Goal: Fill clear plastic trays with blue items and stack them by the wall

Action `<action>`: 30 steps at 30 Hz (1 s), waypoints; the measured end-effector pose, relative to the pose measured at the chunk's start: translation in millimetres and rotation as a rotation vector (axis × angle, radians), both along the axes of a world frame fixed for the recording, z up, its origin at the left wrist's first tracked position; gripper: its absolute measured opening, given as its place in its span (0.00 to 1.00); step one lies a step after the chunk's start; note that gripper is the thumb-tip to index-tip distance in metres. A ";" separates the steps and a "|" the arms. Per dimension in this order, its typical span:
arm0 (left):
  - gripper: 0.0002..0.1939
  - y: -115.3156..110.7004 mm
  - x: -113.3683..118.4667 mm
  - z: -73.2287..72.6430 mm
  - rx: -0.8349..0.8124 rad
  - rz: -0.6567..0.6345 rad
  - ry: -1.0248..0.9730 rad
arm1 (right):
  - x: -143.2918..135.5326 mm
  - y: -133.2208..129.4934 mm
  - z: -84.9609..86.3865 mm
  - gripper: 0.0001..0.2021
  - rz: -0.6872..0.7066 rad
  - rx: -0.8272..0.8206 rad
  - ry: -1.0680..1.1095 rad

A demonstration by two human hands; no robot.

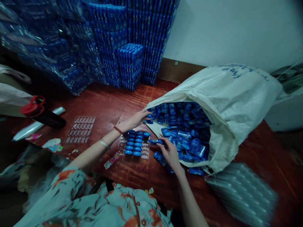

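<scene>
My right hand (169,153) pinches a blue capsule-shaped container (155,142) beside the right edge of a clear plastic tray (145,154). Blue containers (137,144) fill the middle columns of this tray, while pockets at both sides show bare plastic. At the left lip of a white woven sack (222,135), my left hand (140,117) has its fingers closed around another blue container (149,119), partly hidden by them. Many more blue containers (182,135) lie heaped inside the sack mouth. A few loose ones (160,158) rest on the table below my right hand.
A second clear tray (80,130) lies at left on the red-brown table (104,102). Nearby are a dark bottle with a red lid (50,118) and a plastic roll (35,127). Stacked clear trays (246,192) occupy the right front. Tall blue stacks (130,66) stand behind.
</scene>
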State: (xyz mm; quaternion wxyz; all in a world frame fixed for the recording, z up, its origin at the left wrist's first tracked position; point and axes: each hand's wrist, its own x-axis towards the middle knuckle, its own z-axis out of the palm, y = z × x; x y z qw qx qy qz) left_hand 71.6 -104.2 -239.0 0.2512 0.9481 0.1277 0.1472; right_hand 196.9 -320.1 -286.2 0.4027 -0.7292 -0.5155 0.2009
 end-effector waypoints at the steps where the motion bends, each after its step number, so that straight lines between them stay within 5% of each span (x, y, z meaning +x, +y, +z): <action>1: 0.16 -4.4 -23.2 1.1 -0.049 0.065 -0.103 | -6.4 3.3 -3.5 0.11 0.012 0.030 -0.012; 5: 0.14 -32.8 -110.2 -12.1 -0.183 0.520 -0.366 | -21.0 18.3 -14.0 0.16 0.164 0.077 -0.163; 9: 0.09 -63.2 -150.0 -39.5 -0.285 0.665 -0.375 | -20.1 32.5 -10.9 0.19 0.338 0.026 -0.425; 12: 0.10 -71.9 -151.6 -58.5 -0.325 0.634 -0.324 | -16.9 43.5 1.3 0.20 0.457 -0.049 -0.534; 16: 0.11 -66.3 -146.8 -71.7 -0.100 0.506 -0.208 | -10.4 52.5 15.8 0.16 0.540 -0.146 -0.534; 21: 0.15 -54.5 -146.6 -67.4 0.043 0.313 -0.070 | 1.0 47.1 11.2 0.11 0.459 -0.096 -0.323; 25: 0.15 -47.8 -144.1 -60.0 0.074 0.184 -0.011 | -5.3 41.9 7.7 0.12 0.392 -0.047 -0.352; 30: 0.15 -41.1 -143.1 -58.6 0.070 0.097 -0.038 | -24.0 54.9 27.9 0.13 0.528 -0.298 -0.585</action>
